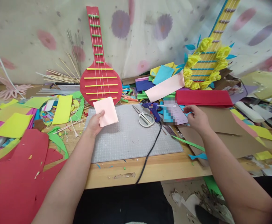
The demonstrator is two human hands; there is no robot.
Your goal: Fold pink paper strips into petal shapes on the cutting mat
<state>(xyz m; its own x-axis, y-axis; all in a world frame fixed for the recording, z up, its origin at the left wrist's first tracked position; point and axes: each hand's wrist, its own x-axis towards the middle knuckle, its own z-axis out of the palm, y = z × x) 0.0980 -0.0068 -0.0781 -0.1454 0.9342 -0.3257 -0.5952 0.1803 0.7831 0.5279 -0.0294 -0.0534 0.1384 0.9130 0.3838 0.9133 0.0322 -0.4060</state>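
A folded piece of pale pink paper [110, 113] is gripped by my left hand [96, 123], with the thumb across its face. It covers the bottom of a red paper instrument [100, 79] with yellow and green bars and white strings. My right hand [197, 118] is at the right edge of a phone [179, 112] with a partly blurred screen. Its index finger reaches over that edge, the other fingers are bent, and nothing shows in its grasp. Scissors [146, 119] and a blue glue gun [153, 110] lie between the hands on a grey cutting mat [126, 140].
A yellow paper instrument [205, 65] with paper flowers stands at the back right. Red folded paper [203, 98] and brown cardboard [222, 124] lie on the right. Red sheets [30, 155] and coloured scraps cover the left. The black cord [149, 152] crosses the mat and table edge.
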